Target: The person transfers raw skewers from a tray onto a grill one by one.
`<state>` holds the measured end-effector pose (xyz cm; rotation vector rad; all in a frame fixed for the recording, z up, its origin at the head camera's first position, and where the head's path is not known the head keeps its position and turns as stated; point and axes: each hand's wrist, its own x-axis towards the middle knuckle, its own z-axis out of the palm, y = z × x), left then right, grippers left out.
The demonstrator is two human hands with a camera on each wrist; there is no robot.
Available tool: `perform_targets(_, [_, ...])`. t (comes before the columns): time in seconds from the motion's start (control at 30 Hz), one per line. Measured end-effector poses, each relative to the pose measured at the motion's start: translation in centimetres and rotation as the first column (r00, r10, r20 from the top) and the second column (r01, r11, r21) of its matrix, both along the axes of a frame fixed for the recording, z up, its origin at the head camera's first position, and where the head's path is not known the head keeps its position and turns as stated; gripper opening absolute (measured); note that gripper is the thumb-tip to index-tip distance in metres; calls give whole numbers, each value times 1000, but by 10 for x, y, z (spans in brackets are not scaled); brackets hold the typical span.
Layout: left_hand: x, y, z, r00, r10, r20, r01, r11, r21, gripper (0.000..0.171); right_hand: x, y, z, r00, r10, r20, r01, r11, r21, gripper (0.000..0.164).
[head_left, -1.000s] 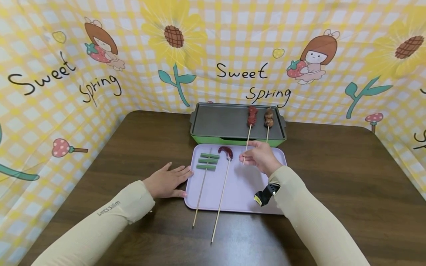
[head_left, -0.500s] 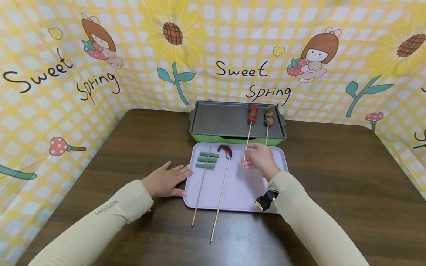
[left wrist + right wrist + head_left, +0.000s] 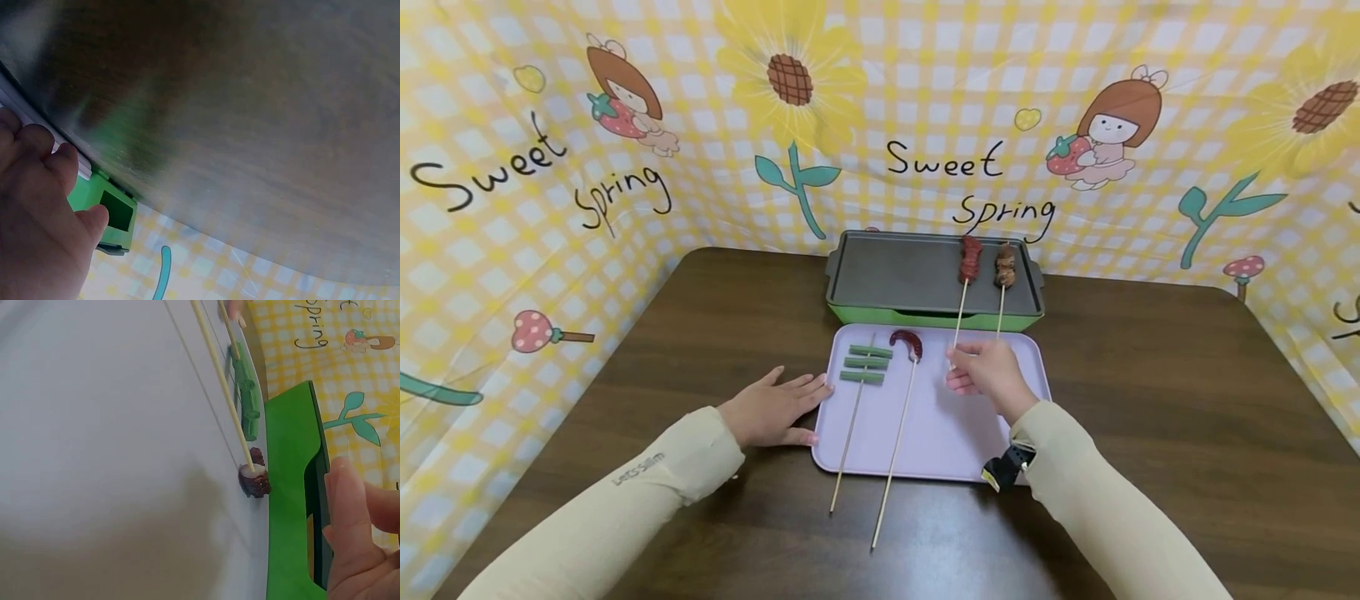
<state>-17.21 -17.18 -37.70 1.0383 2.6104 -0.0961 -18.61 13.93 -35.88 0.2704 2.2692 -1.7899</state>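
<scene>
My right hand, above the right part of the lilac tray, pinches the lower end of a red meat skewer. The meat lies on the dark griddle, and the stick slants over its front edge. Beside it on the griddle is a brown meat skewer, its stick partly behind my hand. My left hand lies with straight fingers against the tray's left edge. On the tray are a green vegetable skewer and a curled dark-red skewer, which looks like a tentacle.
The griddle's green base stands directly behind the tray. Both tray skewers have sticks reaching past its front edge over the brown wooden table. A yellow checked cloth hangs behind and at the sides.
My right hand has shifted slightly back toward me and right, its fingers nearer the stick's end. The red meat skewer has barely moved. My left hand has stayed at the tray's edge.
</scene>
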Motion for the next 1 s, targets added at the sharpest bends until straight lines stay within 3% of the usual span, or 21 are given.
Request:
perform_targets(0.23, [2, -1, 2, 1000, 1, -4, -1, 1000, 17, 72, 17, 0, -7, 997, 79, 7, -79, 997, -7, 38])
perform_targets(0.63, [0, -4, -2, 1000, -6, -12, 6, 1000, 25, 72, 64, -12, -18, 978, 207, 35, -206, 978, -29, 30])
perform_targets(0.83, [1, -5, -5, 1000, -6, -10, 6, 1000, 30, 73, 85, -16, -24, 944, 317, 91, -305, 944, -127, 21])
perform_targets(1.0, [1, -4, -7, 1000, -15, -22, 16, 999, 39, 71, 99, -22, -32, 909, 399, 121, -383, 914, -136, 20])
